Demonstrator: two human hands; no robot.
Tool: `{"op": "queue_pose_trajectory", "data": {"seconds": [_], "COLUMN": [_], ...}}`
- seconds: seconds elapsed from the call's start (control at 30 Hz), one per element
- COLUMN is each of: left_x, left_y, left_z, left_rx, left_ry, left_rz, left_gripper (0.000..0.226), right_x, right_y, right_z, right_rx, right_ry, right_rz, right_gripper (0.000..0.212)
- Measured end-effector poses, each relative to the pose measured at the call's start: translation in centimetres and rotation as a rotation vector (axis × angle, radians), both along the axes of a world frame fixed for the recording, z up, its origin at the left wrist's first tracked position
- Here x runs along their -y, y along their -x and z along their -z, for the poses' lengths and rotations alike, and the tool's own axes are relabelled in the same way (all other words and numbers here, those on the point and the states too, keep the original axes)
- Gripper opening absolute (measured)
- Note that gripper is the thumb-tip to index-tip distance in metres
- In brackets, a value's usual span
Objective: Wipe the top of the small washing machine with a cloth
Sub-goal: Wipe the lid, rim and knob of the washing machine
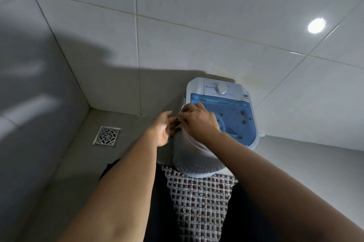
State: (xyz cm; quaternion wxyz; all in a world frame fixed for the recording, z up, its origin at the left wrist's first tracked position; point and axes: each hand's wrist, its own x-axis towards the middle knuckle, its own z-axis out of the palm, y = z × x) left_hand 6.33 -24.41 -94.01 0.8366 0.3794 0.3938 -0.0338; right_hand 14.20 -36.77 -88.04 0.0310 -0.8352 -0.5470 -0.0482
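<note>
The small washing machine (197, 155) is a white tub with a blue see-through lid (236, 115) and a round dial (222, 89) at its back. Dark spots dot the lid. My right hand (199, 121) lies on the lid's left part, fingers bent over the left rim. Something small and white shows under its fingertips; I cannot tell whether it is a cloth or the rim. My left hand (162, 130) is beside the machine's left side, thumb up and fingers curled toward the right hand's fingers. No cloth is clearly in view.
The machine stands on a grey floor against a tiled wall (197, 25), near a corner. A metal floor drain (107, 135) lies to the left. A woven checked mat (199, 202) runs in front of the machine, between my dark-clad legs.
</note>
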Motion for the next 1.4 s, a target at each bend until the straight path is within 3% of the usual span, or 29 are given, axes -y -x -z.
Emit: {"op": "queue_pose_trajectory", "data": {"seconds": [0.17,0.33,0.5,0.73,0.9,1.17,1.4], "left_x": [0.3,1.0,1.0,1.4,1.1,1.4,0.6], "left_y": [-0.5,0.1,0.4,0.9,0.8,0.5,0.5], "left_z": [0.7,-0.6,-0.4,-1.6,-1.3,-0.6,-0.3], "left_rx": [-0.024,-0.040,-0.051,-0.031,-0.015,-0.036,-0.002], "left_ry": [-0.017,-0.038,-0.032,-0.054,-0.069,-0.081,-0.012], "left_rz": [-0.081,-0.038,-0.032,-0.015,-0.036,-0.030,-0.075], "left_gripper": [0.063,0.077,0.100,0.102,0.105,0.107,0.099], "right_x": [-4.1,-6.8,-5.7,-5.4,-6.7,-7.6,-2.4], "right_y": [-4.6,-7.0,-5.7,-2.8,-1.9,-5.2,-3.1], "right_z": [-1.8,-2.8,-2.9,-4.4,-5.9,-5.3,-1.9], "right_rx": [0.048,0.060,0.160,0.253,0.251,0.195,0.197], "right_ry": [0.117,0.228,0.337,0.572,0.671,0.536,0.300], "right_rz": [-0.001,0.011,-0.155,-0.366,-0.340,-0.165,-0.307], "right_gripper": [0.032,0.028,0.029,0.027,0.030,0.031,0.025]}}
